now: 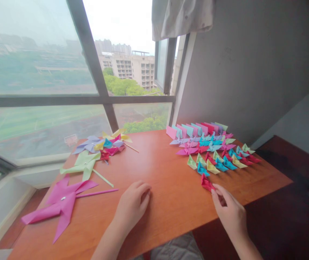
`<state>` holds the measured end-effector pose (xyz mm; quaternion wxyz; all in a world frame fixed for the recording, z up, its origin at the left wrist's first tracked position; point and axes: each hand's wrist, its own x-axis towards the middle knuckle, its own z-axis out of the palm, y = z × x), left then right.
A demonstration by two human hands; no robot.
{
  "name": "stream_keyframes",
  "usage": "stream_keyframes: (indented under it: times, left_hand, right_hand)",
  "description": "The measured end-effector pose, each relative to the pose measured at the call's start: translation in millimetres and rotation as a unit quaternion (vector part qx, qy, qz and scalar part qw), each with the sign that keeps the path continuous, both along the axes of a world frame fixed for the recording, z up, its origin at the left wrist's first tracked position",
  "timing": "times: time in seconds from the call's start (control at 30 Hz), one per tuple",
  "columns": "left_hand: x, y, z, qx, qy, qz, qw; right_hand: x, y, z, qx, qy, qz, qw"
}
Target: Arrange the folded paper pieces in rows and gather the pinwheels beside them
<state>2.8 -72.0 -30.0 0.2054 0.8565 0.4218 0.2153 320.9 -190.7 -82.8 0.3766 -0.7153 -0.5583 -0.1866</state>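
My left hand [131, 206] rests on the wooden table [159, 173] near its front edge, fingers curled loosely, holding nothing. My right hand [228, 209] lies to the right, its fingertips pinching a red folded paper piece [206, 182] at the near end of a spread of several small folded paper pieces [216, 148] in pink, blue, yellow, green and red. Along the table's left side lie paper pinwheels: a big pink one [62, 202], a light green one [85, 164], and smaller mixed-colour ones [105, 144].
A large window [62, 90] with a dark frame runs along the far side of the table. A grey wall [251, 65] stands at the right, with a dark bench or floor below. A cloth [181, 16] hangs at the top.
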Motion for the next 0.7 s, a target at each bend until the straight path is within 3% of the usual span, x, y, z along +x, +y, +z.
stream_keyframes:
  times: [0.17, 0.33, 0.43, 0.57, 0.7]
  left_hand:
    - [1, -1, 0.1, -0.001, 0.005, 0.005, 1.000]
    - [-4, 8, 10.4, 0.018, 0.009, 0.043, 0.999]
    - [-20, 28, 24.0, 0.065, 0.039, 0.117, 0.990]
    - [-55, 68, 41.0, 0.121, 0.090, 0.248, 0.957]
    - [-81, 102, 42.3, 0.123, 0.123, 0.313, 0.934]
  right_hand:
    - [-17, 0, 10.9, 0.027, -0.008, 0.024, 0.999]
    - [-60, 22, 20.1, 0.006, 0.023, 0.165, 0.986]
    - [-83, 39, 19.0, -0.028, 0.032, 0.233, 0.972]
    - [-95, 51, 13.3, -0.057, 0.035, 0.280, 0.958]
    - [-93, 52, 9.4, -0.066, 0.059, 0.286, 0.954]
